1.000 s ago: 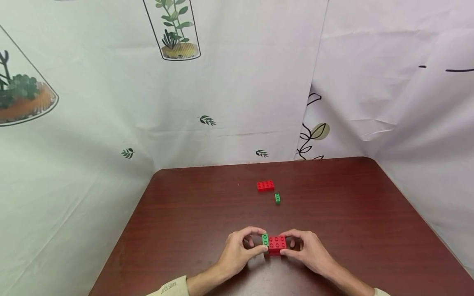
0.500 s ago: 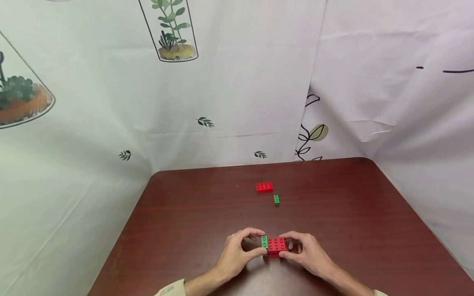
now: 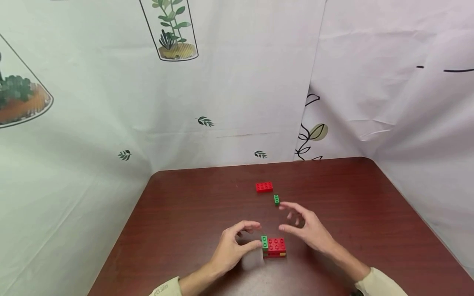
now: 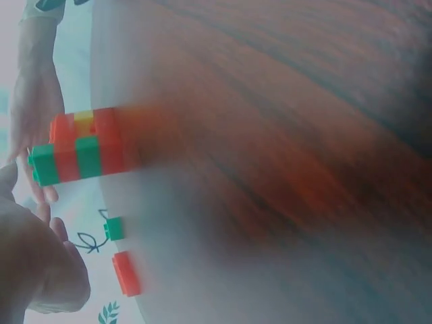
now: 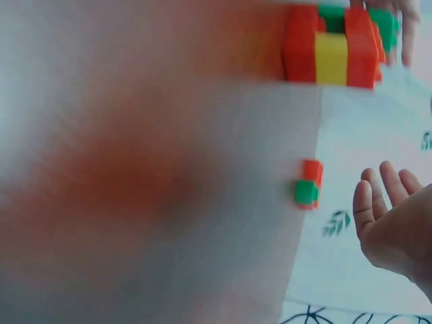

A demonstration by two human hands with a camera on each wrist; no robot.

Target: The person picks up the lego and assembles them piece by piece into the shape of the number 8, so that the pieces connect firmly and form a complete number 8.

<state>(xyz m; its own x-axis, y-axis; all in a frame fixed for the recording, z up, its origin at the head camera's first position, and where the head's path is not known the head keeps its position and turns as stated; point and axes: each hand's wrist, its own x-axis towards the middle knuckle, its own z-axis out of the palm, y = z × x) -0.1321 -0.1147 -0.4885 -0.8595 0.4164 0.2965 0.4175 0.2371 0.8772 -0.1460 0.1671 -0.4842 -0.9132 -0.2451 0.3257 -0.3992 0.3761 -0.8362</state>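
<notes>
A stack of bricks stands near the table's front, with a red brick (image 3: 277, 244) and a green brick (image 3: 264, 242) side by side on top. Red, yellow and green layers show in its side in the left wrist view (image 4: 84, 148). My left hand (image 3: 231, 248) is beside the stack's left side, fingers parted and relaxed, thumb close to the green brick; whether it touches, I cannot tell. My right hand (image 3: 311, 228) hovers behind and right of the stack, fingers apart and holding nothing, fingertips close to a small loose green brick (image 3: 276, 200).
A loose red brick (image 3: 264, 187) lies farther back on the brown table (image 3: 192, 205), just behind and left of the small green brick. White printed cloth (image 3: 237, 82) hangs along the table's back and sides.
My right hand has let go of the stack and moved back toward the small green brick. My left fingers have come off the stack's green brick and spread slightly. The stack has stayed in place.
</notes>
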